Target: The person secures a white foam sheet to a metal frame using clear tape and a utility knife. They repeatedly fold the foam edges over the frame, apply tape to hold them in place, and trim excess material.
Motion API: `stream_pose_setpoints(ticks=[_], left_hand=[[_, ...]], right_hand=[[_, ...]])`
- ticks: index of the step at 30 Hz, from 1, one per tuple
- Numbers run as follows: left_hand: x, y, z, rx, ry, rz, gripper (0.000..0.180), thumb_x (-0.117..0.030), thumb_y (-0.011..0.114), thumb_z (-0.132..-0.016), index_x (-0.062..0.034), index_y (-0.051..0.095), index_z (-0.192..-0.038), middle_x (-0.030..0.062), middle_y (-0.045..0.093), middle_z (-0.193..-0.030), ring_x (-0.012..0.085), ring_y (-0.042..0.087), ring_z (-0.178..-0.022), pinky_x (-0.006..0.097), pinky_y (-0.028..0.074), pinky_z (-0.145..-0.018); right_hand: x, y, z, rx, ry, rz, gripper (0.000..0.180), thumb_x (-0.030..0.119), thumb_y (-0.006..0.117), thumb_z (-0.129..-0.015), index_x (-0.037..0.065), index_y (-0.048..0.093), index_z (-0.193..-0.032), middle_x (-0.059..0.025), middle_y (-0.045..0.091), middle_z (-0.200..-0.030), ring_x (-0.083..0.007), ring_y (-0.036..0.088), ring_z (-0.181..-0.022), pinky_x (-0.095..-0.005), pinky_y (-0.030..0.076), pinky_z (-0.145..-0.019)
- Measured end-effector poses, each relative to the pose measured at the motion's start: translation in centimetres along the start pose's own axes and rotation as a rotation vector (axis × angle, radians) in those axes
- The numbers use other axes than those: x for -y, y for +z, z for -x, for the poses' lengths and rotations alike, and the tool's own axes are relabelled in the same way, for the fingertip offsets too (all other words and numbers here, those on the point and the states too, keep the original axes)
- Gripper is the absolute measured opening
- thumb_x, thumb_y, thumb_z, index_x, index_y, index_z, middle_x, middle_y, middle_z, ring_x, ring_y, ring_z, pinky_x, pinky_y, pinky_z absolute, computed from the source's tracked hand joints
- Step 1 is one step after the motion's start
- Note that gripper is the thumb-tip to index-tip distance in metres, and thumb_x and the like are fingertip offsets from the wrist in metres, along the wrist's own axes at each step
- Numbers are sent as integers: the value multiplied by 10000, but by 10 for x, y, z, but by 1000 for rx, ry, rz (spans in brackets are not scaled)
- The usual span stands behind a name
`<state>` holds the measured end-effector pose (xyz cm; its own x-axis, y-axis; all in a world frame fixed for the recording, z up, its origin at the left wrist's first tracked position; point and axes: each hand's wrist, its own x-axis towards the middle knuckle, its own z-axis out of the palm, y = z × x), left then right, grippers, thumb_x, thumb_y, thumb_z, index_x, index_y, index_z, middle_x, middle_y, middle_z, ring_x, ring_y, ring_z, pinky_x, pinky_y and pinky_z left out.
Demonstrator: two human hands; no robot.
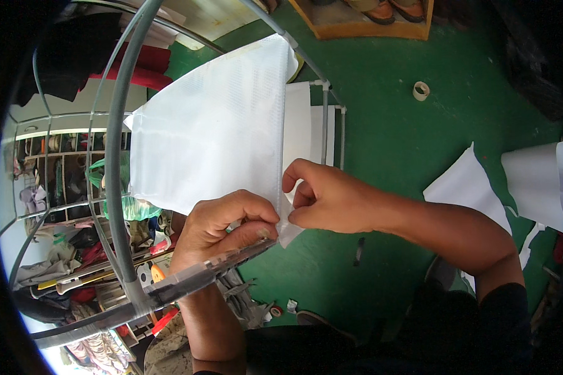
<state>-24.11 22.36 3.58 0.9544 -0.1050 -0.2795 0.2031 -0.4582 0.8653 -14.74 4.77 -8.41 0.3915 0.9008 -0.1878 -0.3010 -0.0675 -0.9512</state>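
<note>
A sheet of white woven fabric (213, 128) hangs stretched over a grey tube frame (116, 187). My left hand (222, 225) pinches the fabric's lower right corner against a grey tube wrapped in clear tape (200, 278). My right hand (328, 200) pinches the same corner from the right, fingers closed on the fabric edge, thumb touching the left hand's fingers.
A green floor (406, 125) lies below. A tape roll (421, 91) sits on it at upper right. White fabric pieces (466, 184) and a white roll (538, 178) lie to the right. Cluttered shelves (62, 175) and tools stand at left. A wooden rack (363, 28) with shoes is at top.
</note>
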Motion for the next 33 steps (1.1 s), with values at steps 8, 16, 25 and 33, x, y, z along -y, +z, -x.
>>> stream_pose_setpoints(ticks=[8, 16, 25, 33], left_hand=[[0, 5, 3, -14, -6, -2, 95, -20, 608, -956, 39, 654, -1013, 104, 690, -865, 140, 661, -773, 258, 520, -696], [-6, 16, 7, -103, 65, -256, 134, 39, 565, -950, 10, 654, -1046, 113, 686, -1017, 154, 612, -770, 272, 498, -715], [31, 88, 84, -672, -151, 148, 198, 73, 704, -856, -7, 626, -1020, 39, 633, -905, 77, 569, -772, 218, 462, -685], [35, 133, 44, -868, -239, 74, 138, -32, 783, -857, 12, 655, -880, -3, 631, -755, 50, 551, -683, 208, 437, -624]], right_hand=[[8, 3, -16, 119, 155, -116, 424, 54, 682, -783, -52, 519, -1160, -82, 576, -788, -132, 527, -649, -275, 400, -545], [-17, 0, -6, 105, 166, -381, 450, 37, 673, -809, -86, 517, -1213, -65, 565, -789, -113, 491, -623, -259, 386, -546], [-17, -3, 4, 177, 177, -459, 157, 57, 682, -834, -21, 647, -965, -11, 569, -744, -87, 486, -623, -252, 387, -560], [-16, 0, -12, 119, 160, -416, 191, 213, 705, -922, 25, 679, -909, 26, 538, -692, -63, 442, -604, -257, 347, -533]])
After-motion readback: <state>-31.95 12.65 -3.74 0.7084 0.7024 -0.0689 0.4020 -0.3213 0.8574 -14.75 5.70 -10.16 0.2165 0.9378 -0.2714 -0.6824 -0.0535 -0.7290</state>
